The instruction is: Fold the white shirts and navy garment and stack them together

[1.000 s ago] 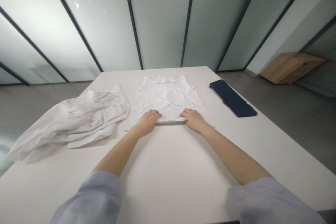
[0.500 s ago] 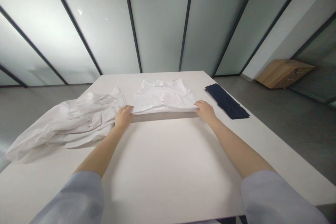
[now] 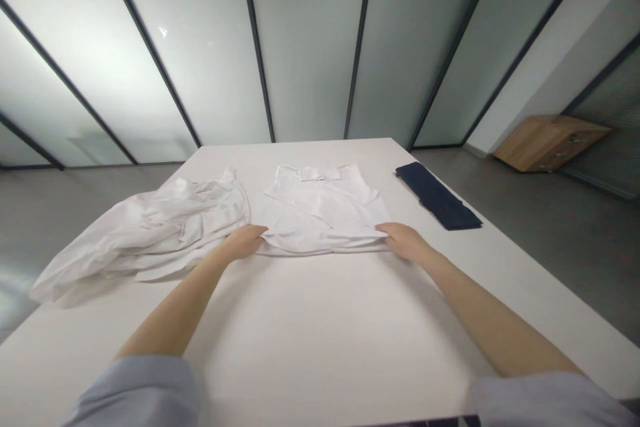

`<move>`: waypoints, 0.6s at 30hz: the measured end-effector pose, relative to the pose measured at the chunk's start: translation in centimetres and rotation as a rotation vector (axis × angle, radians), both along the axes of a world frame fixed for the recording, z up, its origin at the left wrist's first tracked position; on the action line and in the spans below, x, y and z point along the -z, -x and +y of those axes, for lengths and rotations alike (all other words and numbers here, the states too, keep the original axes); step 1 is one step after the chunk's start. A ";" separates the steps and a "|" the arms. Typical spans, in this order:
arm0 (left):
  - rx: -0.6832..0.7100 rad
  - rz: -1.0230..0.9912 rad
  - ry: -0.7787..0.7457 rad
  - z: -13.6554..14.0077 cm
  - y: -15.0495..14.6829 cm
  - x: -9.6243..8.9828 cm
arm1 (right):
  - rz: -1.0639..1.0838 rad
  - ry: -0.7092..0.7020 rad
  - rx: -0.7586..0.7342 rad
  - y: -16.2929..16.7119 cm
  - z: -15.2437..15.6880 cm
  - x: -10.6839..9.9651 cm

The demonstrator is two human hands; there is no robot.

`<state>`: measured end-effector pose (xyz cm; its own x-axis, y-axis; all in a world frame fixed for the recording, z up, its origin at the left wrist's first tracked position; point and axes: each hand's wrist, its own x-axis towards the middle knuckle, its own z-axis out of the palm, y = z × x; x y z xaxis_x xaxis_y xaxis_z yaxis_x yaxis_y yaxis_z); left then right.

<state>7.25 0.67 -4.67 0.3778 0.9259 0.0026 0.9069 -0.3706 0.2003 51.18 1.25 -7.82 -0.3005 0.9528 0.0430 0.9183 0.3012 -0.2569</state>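
A folded white garment (image 3: 323, 207), perhaps a shirt, lies across the middle of the white table (image 3: 320, 327). At its near left corner my left hand (image 3: 245, 241) is closed on the cloth, thumb on top and the other fingers mostly hidden. My right hand (image 3: 404, 240) pinches the near right corner in the same way. Between the hands the near edge runs almost straight, with small creases and a lower layer showing beneath. Beside my left hand spreads a crumpled heap of white cloth (image 3: 165, 223).
A folded dark navy cloth (image 3: 437, 195) lies along the table's right side. The white heap reaches the left edge. Beyond the table stand frosted glass panels (image 3: 310, 47), and a wooden cabinet (image 3: 547, 141) is on the floor at the right.
Both hands have come nearer to me and lower, drawing the garment's near edge along. That edge was raised off the table and now rests on or close to it.
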 end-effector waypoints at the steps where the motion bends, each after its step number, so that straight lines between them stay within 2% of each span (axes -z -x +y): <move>1: 0.033 -0.062 0.070 -0.9 0.5 -1.1 | 0.022 0.050 -0.014 -0.7 -0.9 -0.8; 4: 0.113 -0.321 0.217 -3.0 1.6 -4.6 | 0.178 0.120 -0.095 -2.6 -3.0 -4.0; 7: 0.092 -0.596 0.210 -3.2 1.8 -7.5 | 0.343 0.005 -0.081 -3.4 -3.5 -7.5; 9: 0.015 -0.782 0.156 -1.3 1.3 -8.8 | 0.427 -0.120 -0.038 -3.1 -2.1 -9.6; 11: -0.102 -0.925 0.055 2.2 0.3 -9.8 | 0.502 -0.265 0.010 -2.2 1.2 -11.4; 13: -0.230 -0.955 -0.063 6.5 -1.0 -10.5 | 0.541 -0.386 0.112 -0.9 5.9 -12.7; 16: -0.525 -0.792 -0.362 12.3 -3.2 -10.4 | 0.485 -0.485 0.349 1.7 13.2 -12.9; 18: -0.614 -0.616 -0.559 14.0 -4.6 -9.1 | 0.410 -0.525 0.438 3.4 16.2 -11.5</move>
